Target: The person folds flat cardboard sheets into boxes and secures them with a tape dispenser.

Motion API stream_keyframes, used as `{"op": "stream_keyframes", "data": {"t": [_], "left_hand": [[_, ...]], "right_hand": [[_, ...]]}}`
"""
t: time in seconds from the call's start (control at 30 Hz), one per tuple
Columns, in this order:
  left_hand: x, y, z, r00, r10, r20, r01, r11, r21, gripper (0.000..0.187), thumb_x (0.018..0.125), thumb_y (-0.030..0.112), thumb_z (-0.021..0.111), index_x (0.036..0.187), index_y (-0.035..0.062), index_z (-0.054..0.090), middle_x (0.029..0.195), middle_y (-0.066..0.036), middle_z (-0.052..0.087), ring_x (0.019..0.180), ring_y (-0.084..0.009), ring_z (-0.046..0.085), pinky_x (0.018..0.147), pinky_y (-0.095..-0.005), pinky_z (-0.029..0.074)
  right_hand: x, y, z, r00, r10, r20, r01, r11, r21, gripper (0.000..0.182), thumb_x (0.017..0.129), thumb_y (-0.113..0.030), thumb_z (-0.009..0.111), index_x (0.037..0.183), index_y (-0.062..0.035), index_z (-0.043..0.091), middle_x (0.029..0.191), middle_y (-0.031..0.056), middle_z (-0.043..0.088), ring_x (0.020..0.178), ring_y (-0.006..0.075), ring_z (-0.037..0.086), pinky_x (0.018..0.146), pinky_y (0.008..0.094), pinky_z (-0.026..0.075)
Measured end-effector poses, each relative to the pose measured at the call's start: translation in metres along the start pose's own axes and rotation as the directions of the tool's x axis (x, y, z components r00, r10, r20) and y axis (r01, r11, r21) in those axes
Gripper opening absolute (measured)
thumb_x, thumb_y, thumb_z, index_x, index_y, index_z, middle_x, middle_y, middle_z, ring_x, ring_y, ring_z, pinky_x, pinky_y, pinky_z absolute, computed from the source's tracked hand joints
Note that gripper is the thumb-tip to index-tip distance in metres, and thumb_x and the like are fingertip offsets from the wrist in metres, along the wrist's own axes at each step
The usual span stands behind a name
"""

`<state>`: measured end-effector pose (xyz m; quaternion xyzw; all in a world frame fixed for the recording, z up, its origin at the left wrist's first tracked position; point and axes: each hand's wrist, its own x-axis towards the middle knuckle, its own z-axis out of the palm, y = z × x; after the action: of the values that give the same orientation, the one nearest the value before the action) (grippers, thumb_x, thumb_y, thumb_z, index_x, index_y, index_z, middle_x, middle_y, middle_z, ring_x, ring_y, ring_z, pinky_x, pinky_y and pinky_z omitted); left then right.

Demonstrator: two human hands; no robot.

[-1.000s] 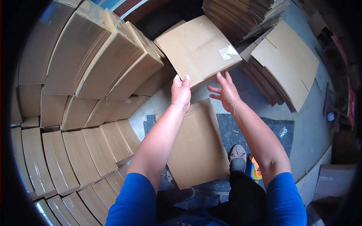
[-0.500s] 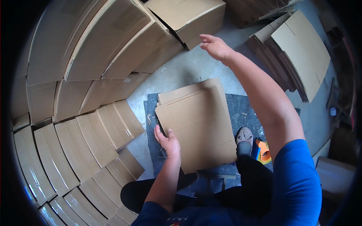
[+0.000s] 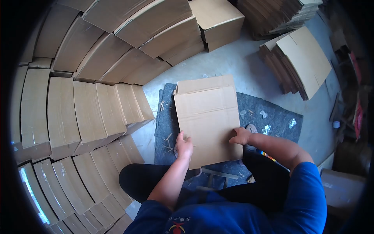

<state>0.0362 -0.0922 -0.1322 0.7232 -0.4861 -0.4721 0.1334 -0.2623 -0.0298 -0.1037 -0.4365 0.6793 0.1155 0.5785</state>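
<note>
A stack of flattened cardboard boxes (image 3: pixel 208 117) lies in front of me between my legs, its sheets slightly out of line at the far end. My left hand (image 3: pixel 184 146) is at the stack's left edge, thumb and fingers apart. Across from it, my right hand (image 3: pixel 241 136) has its fingers bent over the right edge of the cardboard. The undersides of both hands are hidden.
Stacked cartons (image 3: pixel 91 109) form a wall on the left and far left. A dark mat (image 3: pixel 269 113) with scraps covers the floor beneath. More flattened boxes (image 3: pixel 306 58) lean at the far right, and a tall pile (image 3: pixel 269 17) stands behind them.
My right hand has come down and back from beyond the stack to its right edge. The left hand stays at the left edge. My view has shifted.
</note>
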Motion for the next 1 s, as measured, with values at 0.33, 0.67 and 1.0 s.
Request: {"op": "stream_keyframes", "data": {"t": [0.33,0.67,1.0], "left_hand": [[-0.116,0.085,-0.051,0.890,0.452,0.055,-0.369,0.786,-0.495,0.047,0.101,0.013,0.057,0.145,0.0040,0.043,0.099,-0.001,0.056,0.084,-0.0067,0.052,0.077,-0.0227,0.047],[-0.148,0.128,-0.008,0.807,0.370,0.461,0.153,0.623,-0.767,0.052,0.098,0.034,0.063,0.143,0.0125,0.048,0.126,0.000,0.059,0.114,-0.0123,0.054,0.093,-0.0290,0.044],[-0.129,0.139,-0.007,0.658,0.753,0.016,-0.753,0.658,-0.003,0.023,0.092,0.022,0.058,0.092,-0.0014,0.061,0.079,-0.022,0.066,0.076,-0.0370,0.066,0.073,-0.0449,0.051]], "right_hand": [[-0.042,-0.045,0.002,0.971,-0.209,0.116,0.113,0.829,0.548,0.077,0.088,-0.063,0.058,0.143,-0.0101,0.049,0.144,0.0144,0.052,0.120,0.0332,0.058,0.094,0.0458,0.047],[-0.178,-0.090,-0.016,0.814,-0.389,-0.431,0.441,0.897,0.025,0.088,0.082,-0.059,0.074,0.144,-0.0022,0.047,0.128,0.0213,0.062,0.116,0.0295,0.062,0.102,0.0378,0.048],[-0.201,-0.071,-0.016,0.613,-0.479,-0.628,0.323,0.877,-0.355,0.061,0.085,-0.022,0.057,0.138,0.0052,0.045,0.086,0.0242,0.070,0.086,0.0355,0.070,0.080,0.0456,0.055]]}}
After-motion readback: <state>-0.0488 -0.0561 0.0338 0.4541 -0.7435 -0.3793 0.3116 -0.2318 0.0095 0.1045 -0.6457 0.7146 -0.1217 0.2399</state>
